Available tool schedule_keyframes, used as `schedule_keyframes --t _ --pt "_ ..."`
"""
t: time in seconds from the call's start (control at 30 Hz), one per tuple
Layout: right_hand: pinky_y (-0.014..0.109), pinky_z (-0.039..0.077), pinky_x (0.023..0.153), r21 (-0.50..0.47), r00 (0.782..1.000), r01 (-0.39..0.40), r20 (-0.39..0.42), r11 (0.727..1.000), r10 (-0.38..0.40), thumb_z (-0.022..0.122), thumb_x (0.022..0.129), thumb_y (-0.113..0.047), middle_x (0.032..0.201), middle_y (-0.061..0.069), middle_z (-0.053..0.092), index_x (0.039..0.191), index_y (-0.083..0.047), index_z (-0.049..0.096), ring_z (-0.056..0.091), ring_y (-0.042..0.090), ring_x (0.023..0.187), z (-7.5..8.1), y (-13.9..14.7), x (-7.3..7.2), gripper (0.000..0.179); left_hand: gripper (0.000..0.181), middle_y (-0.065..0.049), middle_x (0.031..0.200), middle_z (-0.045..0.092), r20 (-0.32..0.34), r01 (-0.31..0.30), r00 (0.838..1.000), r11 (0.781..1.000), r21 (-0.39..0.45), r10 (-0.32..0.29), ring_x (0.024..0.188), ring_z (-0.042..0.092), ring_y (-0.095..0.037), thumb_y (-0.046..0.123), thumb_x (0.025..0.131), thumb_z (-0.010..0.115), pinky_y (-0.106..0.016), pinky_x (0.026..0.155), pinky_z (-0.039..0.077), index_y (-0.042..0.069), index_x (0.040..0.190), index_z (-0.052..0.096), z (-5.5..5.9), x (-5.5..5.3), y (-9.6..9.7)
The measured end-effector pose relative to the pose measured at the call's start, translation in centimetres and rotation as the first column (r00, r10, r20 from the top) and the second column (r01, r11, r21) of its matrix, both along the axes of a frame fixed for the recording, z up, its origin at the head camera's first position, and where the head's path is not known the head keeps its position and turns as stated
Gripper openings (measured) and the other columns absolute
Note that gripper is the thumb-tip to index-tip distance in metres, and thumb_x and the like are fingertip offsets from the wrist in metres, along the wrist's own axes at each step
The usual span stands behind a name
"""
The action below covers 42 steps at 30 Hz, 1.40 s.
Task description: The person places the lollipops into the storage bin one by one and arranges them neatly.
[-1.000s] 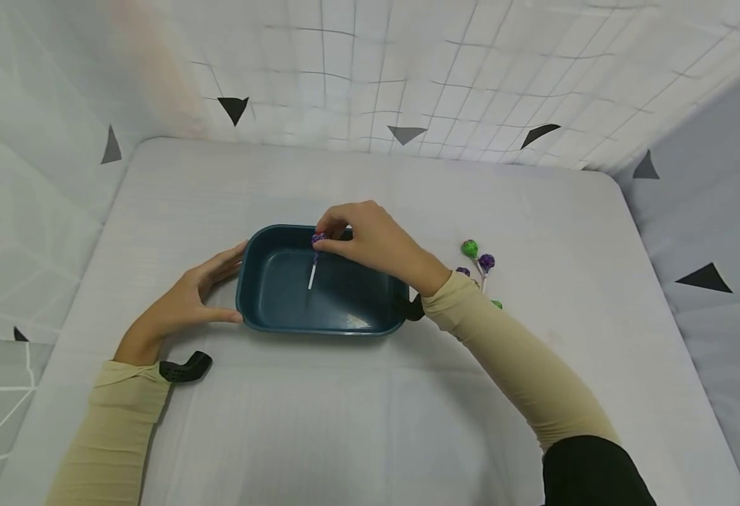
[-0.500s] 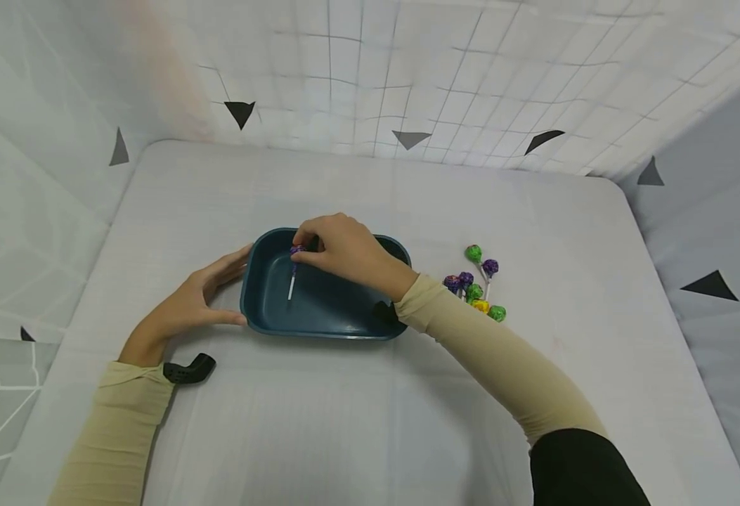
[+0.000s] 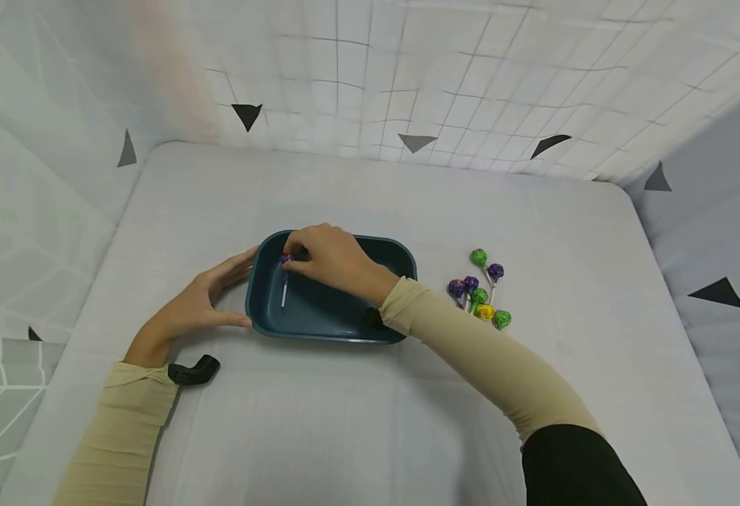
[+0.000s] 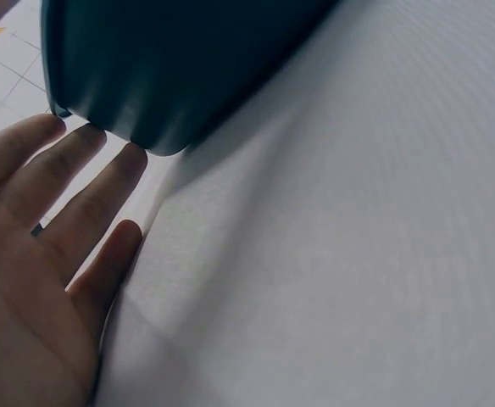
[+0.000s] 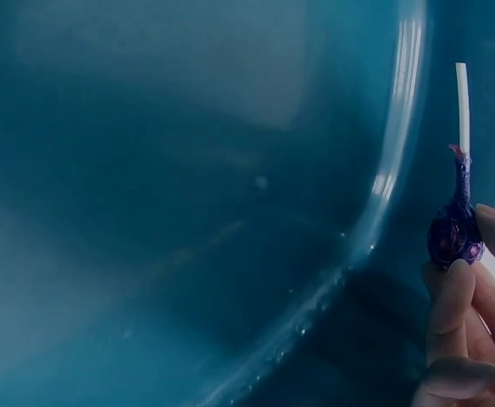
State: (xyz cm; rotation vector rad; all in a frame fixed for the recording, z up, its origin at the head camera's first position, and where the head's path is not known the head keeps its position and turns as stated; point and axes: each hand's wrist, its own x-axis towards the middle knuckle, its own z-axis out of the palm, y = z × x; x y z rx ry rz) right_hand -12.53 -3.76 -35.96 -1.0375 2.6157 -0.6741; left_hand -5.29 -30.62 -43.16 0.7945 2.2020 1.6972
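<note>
A purple-wrapped lollipop (image 5: pixel 456 231) is pinched by its round head between the thumb and fingers of my right hand (image 3: pixel 334 261), with its white stick pointing toward me. That hand is over the left part of a dark teal plastic tub (image 3: pixel 319 332). My left hand (image 3: pixel 186 302) is spread at the tub's left end, thumb near the front corner and fingers at the back. In the left wrist view, straight fingertips (image 4: pixel 133 157) touch the tub's outer wall. Within the tub, only the held lollipop shows; the right hand and forearm hide part of its floor.
Several wrapped lollipops (image 3: pixel 480 296), purple, green and yellow, lie in a loose cluster on the white-covered table (image 3: pixel 319 422) to the right of the tub. A white grid-patterned curtain (image 3: pixel 420 70) stands behind the table. Black wrist devices (image 3: pixel 195 370) sit at the sleeves.
My right hand has carried the lollipop leftward and slightly toward me within the tub. The cluster at right, partly behind the forearm before, now shows fully. The left hand keeps its place at the tub.
</note>
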Motion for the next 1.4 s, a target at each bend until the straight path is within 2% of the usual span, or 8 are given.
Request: schedule_keyframes --t 0.23,0.33,0.63,0.87,1.07,1.4 --pt "0.026 0.059 0.078 0.004 1.0 -0.006 -0.016 1.0 0.006 0.072 0.098 -0.037 0.111 -0.004 0.077 0.118 -0.018 0.076 0.07 0.007 0.092 -0.6 -0.4 -0.1 0.027 0.113 -0.027 0.169 0.023 -0.018 0.01 1.0 1.0 -0.004 -0.011 0.148 0.036 0.006 -0.012 0.072 0.087 -0.01 0.121 0.032 0.004 0.164 0.023 0.1 0.1 0.1" --pt "0.026 0.059 0.078 0.001 1.0 -0.007 -0.027 1.0 0.007 0.073 0.098 -0.037 0.11 -0.004 0.077 0.117 -0.018 0.076 0.07 0.007 0.092 -0.8 -0.6 -0.1 0.027 0.113 -0.026 0.169 0.023 -0.014 0.009 1.0 1.0 -0.009 -0.009 0.148 0.035 0.006 -0.011 0.073 0.087 -0.01 0.121 0.032 0.005 0.165 0.023 0.2 0.1 0.1" --pt "0.025 0.059 0.077 0.007 0.998 -0.005 -0.066 1.0 0.006 0.071 0.099 -0.037 0.109 -0.004 0.079 0.117 -0.018 0.077 0.071 0.008 0.092 -1.6 -1.3 0.0 0.027 0.116 -0.014 0.173 0.022 0.018 0.008 1.0 1.0 -0.022 -0.008 0.151 0.033 0.003 -0.009 0.073 0.088 -0.011 0.122 0.031 0.013 0.166 0.022 0.0 0.1 0.1" --pt "0.026 0.059 0.074 0.003 0.996 0.008 -0.084 1.0 -0.008 0.072 0.099 -0.036 0.107 -0.003 0.079 0.117 -0.017 0.078 0.071 0.009 0.088 -1.9 -1.7 0.2 0.027 0.118 -0.015 0.172 0.023 0.022 0.009 1.0 1.0 -0.013 -0.009 0.151 0.034 0.002 -0.009 0.072 0.088 -0.012 0.122 0.031 0.015 0.166 0.022 0.0 0.1 0.1" --pt "0.027 0.059 0.076 -0.008 0.998 0.005 -0.066 1.0 -0.005 0.072 0.098 -0.035 0.107 -0.003 0.079 0.117 -0.017 0.078 0.072 0.01 0.089 -2.1 -2.0 0.2 0.026 0.118 -0.013 0.173 0.022 0.026 0.007 1.0 1.0 -0.015 -0.006 0.151 0.033 0.003 -0.009 0.073 0.088 -0.012 0.122 0.031 0.015 0.166 0.021 0.0 0.1 0.1" --pt "0.025 0.059 0.075 -0.003 0.998 0.009 -0.067 1.0 -0.01 0.072 0.098 -0.036 0.105 -0.005 0.079 0.115 -0.018 0.078 0.071 0.006 0.087 -2.5 -2.2 0.2 0.025 0.118 -0.017 0.172 0.022 0.007 0.01 1.0 1.0 -0.013 -0.01 0.151 0.034 0.003 -0.01 0.071 0.089 -0.013 0.122 0.031 0.011 0.166 0.022 0.0 0.2 0.1"
